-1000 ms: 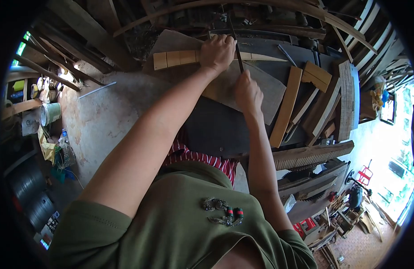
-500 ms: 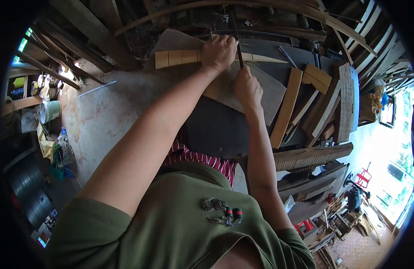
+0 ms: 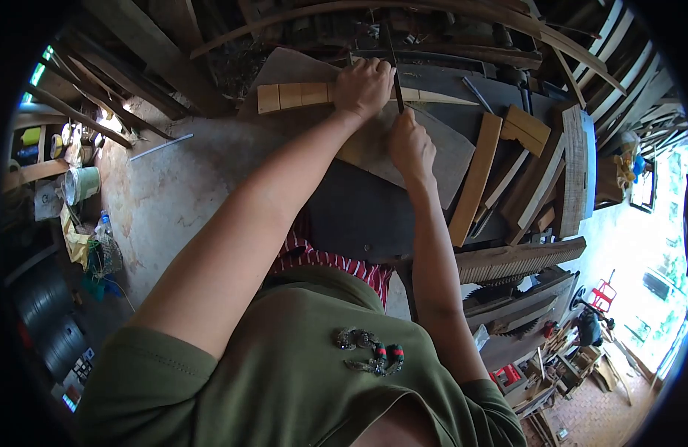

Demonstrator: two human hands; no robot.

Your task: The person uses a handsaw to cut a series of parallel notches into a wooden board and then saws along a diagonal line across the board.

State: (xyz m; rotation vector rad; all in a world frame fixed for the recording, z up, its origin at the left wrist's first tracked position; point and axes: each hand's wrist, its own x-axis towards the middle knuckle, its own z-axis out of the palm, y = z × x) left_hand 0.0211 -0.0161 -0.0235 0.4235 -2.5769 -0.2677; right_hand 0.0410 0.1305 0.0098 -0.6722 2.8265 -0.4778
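Note:
A pale wooden strip (image 3: 290,96) with several lines across its face lies over a grey-brown board (image 3: 444,141) on the dark bench top (image 3: 366,216). My left hand (image 3: 364,87) is closed over the strip's middle, its fingers curled at the far edge. Just right of it, my right hand (image 3: 413,149) grips the near end of a long, narrow, dark saw (image 3: 393,67). The saw points away from me and crosses the strip beside my left knuckles. I see it nearly edge-on, so its teeth and handle are hidden. The strip's tapered end reaches out to the right.
Several wood pieces, including a plain plank (image 3: 476,182) and a notched block (image 3: 526,130), lie at the bench's right. A long curved batten (image 3: 299,20) spans the back. Toothed circular blades (image 3: 519,328) lie low on the right. A bucket (image 3: 82,185) stands at the left.

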